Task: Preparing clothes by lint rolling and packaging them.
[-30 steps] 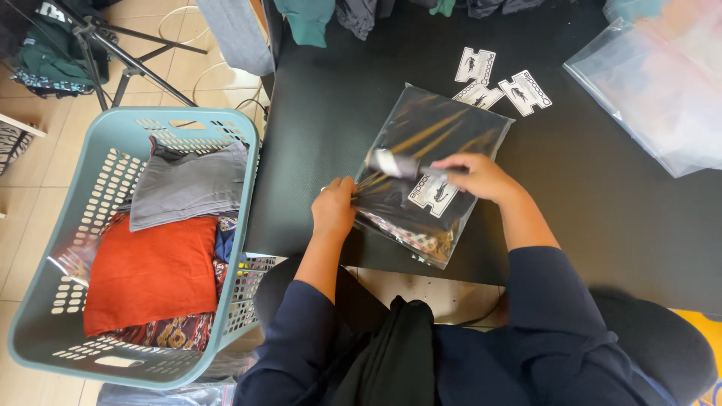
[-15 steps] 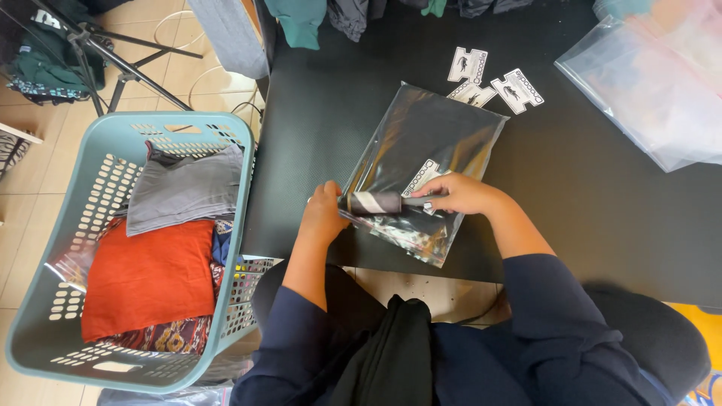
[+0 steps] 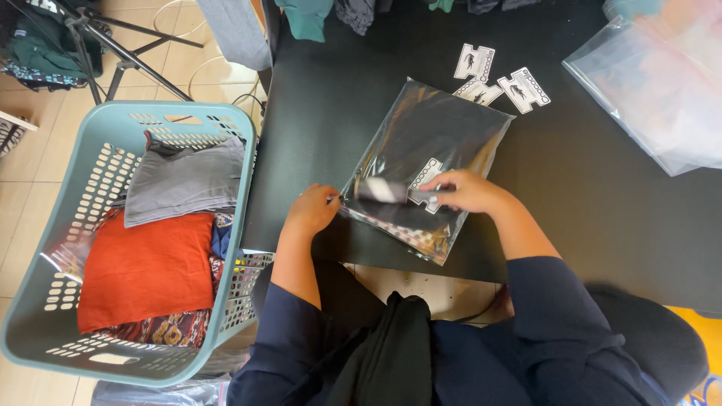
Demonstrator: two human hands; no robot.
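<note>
A clear plastic bag (image 3: 425,162) with a dark folded garment inside lay on the black table (image 3: 602,195), its near end reaching the table's front edge just ahead of the person. The left hand (image 3: 312,210) pinched the bag's near left corner, fingers closed on the plastic. The right hand (image 3: 466,193) lay across the near end of the bag, fingers curled and pressing down on the folded-over flap and on a white cardboard tag (image 3: 423,180) that sat on the bag under its fingertips.

Compared with a second earlier, the right hand had dropped from the middle of the bag toward its near end, and the flap that had stood up in a loose roll half a second before now lay flatter along the bag. The left hand had shifted slightly outward to the corner. The bag itself had kept its place and its slant on the table.

Three more white tags (image 3: 492,75) lay together on the table just beyond the bag's far corner, unmoved. A large clear plastic sheet (image 3: 662,90) rested at the table's far right. Left of the table stood a teal laundry basket (image 3: 30,301) on the floor, holding a grey folded garment (image 3: 184,180) above an orange one (image 3: 147,271), with patterned cloth (image 3: 169,327) beneath; these looked the same as before.
</note>
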